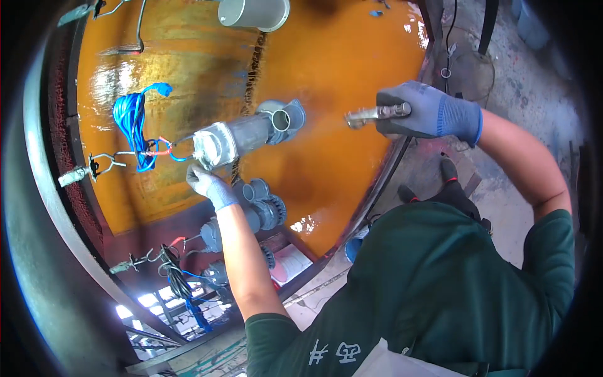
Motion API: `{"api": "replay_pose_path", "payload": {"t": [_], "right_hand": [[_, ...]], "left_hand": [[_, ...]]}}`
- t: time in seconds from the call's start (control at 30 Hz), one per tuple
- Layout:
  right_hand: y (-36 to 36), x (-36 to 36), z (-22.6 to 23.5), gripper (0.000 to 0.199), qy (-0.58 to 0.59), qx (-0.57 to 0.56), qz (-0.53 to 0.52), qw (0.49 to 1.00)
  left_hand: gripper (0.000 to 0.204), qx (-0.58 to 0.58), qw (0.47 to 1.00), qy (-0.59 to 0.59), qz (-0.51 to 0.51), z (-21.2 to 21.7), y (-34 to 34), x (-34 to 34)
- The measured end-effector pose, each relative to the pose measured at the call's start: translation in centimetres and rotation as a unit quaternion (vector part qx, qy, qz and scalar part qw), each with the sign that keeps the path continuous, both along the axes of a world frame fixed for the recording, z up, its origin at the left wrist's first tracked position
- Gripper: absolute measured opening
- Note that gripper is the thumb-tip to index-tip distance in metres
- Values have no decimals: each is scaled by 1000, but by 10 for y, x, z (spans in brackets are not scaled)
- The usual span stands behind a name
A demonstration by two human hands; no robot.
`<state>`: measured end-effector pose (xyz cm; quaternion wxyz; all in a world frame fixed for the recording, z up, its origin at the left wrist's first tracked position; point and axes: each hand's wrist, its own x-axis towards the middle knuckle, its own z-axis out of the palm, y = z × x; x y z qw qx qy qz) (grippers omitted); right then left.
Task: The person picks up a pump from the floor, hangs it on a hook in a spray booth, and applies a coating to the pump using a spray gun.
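Note:
A grey submersible-type pump [245,139] hangs lengthwise in front of me, its round pale end at the left and its open pipe outlet at the right. My left hand [210,186], in a grey glove, is just below the pale end with its fingers curled closed; what they grip, if anything, is hidden. In my gloved right hand [427,113] I hold a metal spray gun [370,115], its nozzle pointing left toward the outlet across a gap. Faint mist shows between them. A coiled blue cable [130,122] hangs from the hook [110,161] by the pump's left end.
Behind the pump stands a wet, glossy orange-brown panel [339,56]. More grey pumps [245,220] hang below left, beside a dark cable coil [176,273]. A grey cylinder [254,14] hangs at the top. A curved metal rail [47,169] runs down the left.

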<state>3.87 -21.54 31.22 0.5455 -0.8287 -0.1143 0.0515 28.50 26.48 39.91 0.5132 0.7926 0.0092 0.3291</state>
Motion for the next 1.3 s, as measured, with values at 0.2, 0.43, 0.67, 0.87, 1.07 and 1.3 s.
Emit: {"api": "replay_pose_path", "payload": {"t": [0.2, 0.43, 0.67, 0.87, 1.07, 1.3], "right_hand": [[0, 10, 53, 28, -39, -77, -49, 995], [22, 15, 75, 28, -108, -133, 9, 985], [59, 23, 81, 27, -223, -188, 54, 955], [86, 33, 109, 29, -100, -189, 107, 971], [61, 46, 90, 27, -235, -358, -20, 903], [87, 32, 128, 30, -75, -256, 94, 959]], "left_hand": [[38, 344, 937, 21, 50, 4, -19, -16], [43, 404, 913, 48, 35, 12, -1, -2], [35, 366, 930, 40, -9, 9, 19, 15], [33, 335, 934, 119, -34, 22, 6, 15], [63, 473, 853, 218, 17, 52, -23, 18], [59, 510, 840, 186, -19, 52, -17, 27]]}}
